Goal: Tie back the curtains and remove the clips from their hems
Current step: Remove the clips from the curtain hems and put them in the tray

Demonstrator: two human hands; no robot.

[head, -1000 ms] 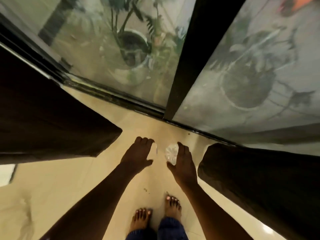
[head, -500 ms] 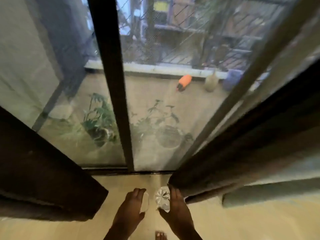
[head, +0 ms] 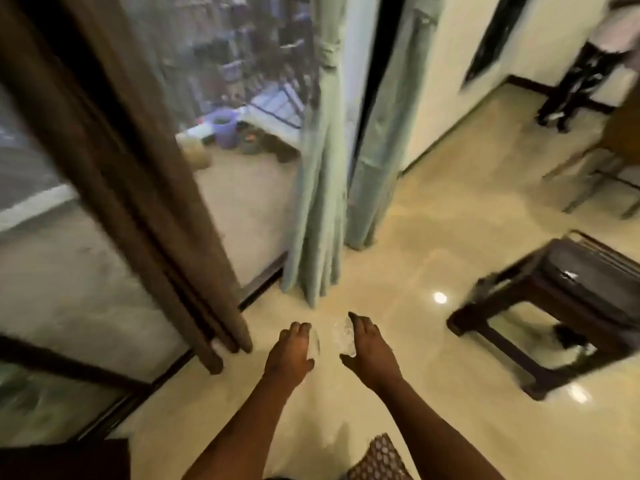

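Clear plastic clips sat in both hands above the glossy cream tiled floor (head: 433, 258): the right hand (head: 369, 348) curled round a crinkly transparent clip (head: 343, 336), while the left hand (head: 289, 351) seemed to pinch a smaller clear clip (head: 314, 341), though blur hid the detail. Left of them hung the brown fabric curtain (head: 145, 202), and farther off stood the pale green gathered curtain (head: 320, 202), tied high up.

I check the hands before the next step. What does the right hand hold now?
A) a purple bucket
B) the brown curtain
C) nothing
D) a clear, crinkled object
D: the right hand curls round a clear, crinkled object, which is too blurred to name.
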